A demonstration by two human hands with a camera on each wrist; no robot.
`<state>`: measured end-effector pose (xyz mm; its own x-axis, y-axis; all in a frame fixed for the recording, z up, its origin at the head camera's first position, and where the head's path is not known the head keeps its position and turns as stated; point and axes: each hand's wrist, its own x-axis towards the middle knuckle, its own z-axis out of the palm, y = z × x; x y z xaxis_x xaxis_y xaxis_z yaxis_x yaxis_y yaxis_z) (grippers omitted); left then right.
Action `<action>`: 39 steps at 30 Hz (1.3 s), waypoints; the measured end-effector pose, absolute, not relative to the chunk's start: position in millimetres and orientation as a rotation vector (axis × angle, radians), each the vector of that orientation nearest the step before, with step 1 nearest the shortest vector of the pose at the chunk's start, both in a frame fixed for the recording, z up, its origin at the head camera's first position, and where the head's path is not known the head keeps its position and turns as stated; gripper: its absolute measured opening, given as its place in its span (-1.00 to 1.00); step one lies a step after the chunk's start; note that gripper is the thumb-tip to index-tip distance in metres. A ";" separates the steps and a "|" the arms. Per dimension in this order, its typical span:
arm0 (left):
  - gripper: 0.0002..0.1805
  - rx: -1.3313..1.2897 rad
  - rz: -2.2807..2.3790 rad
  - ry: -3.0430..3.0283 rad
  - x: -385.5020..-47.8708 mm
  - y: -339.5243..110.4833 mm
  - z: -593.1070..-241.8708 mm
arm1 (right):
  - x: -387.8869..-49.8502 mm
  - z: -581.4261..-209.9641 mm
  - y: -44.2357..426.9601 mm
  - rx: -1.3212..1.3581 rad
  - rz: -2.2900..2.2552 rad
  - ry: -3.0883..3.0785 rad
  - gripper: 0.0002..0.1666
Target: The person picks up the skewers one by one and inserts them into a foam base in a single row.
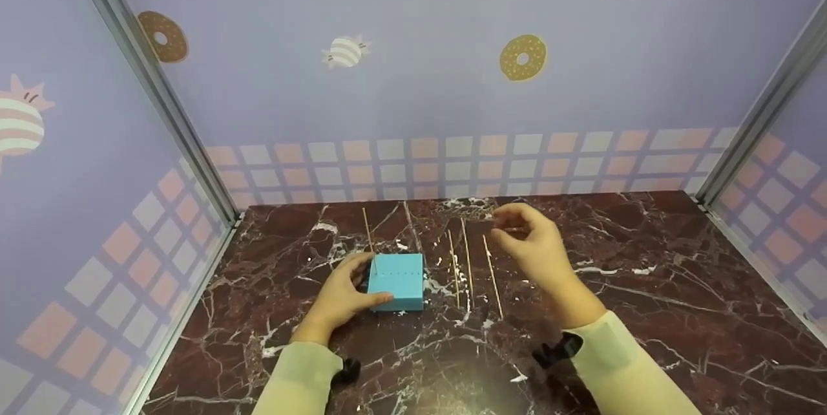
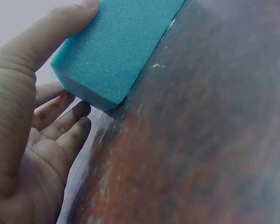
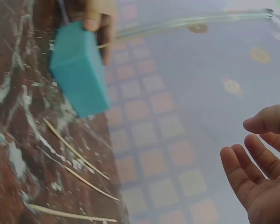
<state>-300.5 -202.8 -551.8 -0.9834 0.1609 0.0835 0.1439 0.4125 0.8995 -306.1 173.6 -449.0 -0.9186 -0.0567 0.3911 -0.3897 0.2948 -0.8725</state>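
Marbled tabletop, 3 loose sticks near the blue block.

A light-blue block sits flat on the table, closer to its far left corner than its far right, with small holes in a row across its top. One thin tan stick stands up at the row's left end; three loose sticks lie apart to the right, pointing roughly toward the far edge.
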 end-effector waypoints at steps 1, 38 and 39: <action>0.20 0.285 1.673 2.625 -300.5 -202.8 -551.7 | -305.6 -447.6 177.7 0.393 1.666 -2.275 -0.62; 0.17 0.284 1.698 2.608 -298.9 -199.6 -549.5 | -363.2 -510.5 321.5 -0.248 1.650 -2.510 -0.38; 0.17 0.291 1.696 2.614 -299.0 -199.4 -549.6 | -363.6 -511.9 322.7 -0.251 1.622 -2.534 -0.38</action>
